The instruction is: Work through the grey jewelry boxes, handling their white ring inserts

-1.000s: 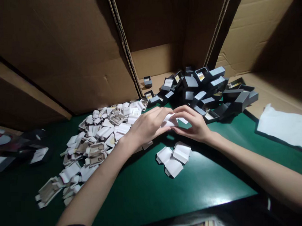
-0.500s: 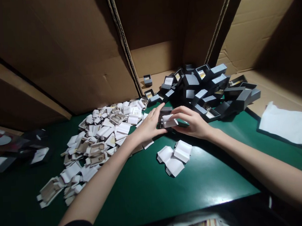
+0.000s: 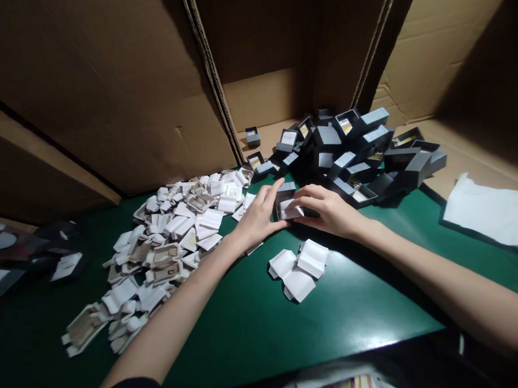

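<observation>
Near the middle of the table, my left hand (image 3: 259, 216) grips a small dark box (image 3: 287, 187) from its left side, thumb at the near edge and fingers at the far one. Inside the box sits a white folded card insert (image 3: 291, 213). The fingers of my right hand (image 3: 326, 209) are bent over the insert's right side and pinch it at the box; their tips are partly hidden. Closer to me lie a few loose white card inserts (image 3: 299, 272), touching one another on the green table (image 3: 358, 304).
A heap of white folded card inserts (image 3: 170, 229) spreads at the left. Dark boxes (image 3: 327, 136) are piled at the back right, and one box (image 3: 252, 137) stands apart. Cardboard walls (image 3: 259, 97) close off the back. White sheet (image 3: 491, 212) at right; dark items (image 3: 67, 265) far left.
The dark box has turned or tilted slightly, its far part now catching more light. My right fingers have moved slightly lower over the insert. The loose inserts stay in place.
</observation>
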`<state>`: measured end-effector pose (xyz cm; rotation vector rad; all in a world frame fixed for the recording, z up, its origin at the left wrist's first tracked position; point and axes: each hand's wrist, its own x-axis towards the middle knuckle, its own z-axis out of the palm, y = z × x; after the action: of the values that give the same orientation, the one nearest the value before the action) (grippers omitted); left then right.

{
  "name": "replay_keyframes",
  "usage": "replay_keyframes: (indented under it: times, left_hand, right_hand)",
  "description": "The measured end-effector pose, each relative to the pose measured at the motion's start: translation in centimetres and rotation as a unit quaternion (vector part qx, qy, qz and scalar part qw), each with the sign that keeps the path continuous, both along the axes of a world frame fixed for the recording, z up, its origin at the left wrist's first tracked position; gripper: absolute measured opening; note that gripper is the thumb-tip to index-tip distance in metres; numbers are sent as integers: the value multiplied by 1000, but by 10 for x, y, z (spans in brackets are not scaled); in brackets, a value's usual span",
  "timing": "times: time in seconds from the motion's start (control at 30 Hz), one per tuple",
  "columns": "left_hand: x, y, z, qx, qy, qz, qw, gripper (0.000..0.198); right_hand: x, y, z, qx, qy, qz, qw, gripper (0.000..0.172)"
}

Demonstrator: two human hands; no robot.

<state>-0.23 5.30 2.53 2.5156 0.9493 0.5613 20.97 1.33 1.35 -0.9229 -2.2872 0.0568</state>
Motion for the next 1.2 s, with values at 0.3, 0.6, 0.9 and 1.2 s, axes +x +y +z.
replay_keyframes:
  times: [0.3,0.6,0.9,1.2]
  left_hand:
    - [2,-2,-1,-26,-26,5,999,91]
    - [-8,7,6,-49,50,-12,997,93]
    - [2,-5,15,-74,17,-45,996,72]
    - [-3,-2,19,-139,-8,-66,988,38]
  right_hand:
    - [-5,-2,-5,-26,39,-12,999,18]
    - [-2,-1,0,41,-40,-22,998,22]
    - [-5,-8,7,168,-63,-85,980,11]
    - [-1,1,-2,71,4,-3,997,10]
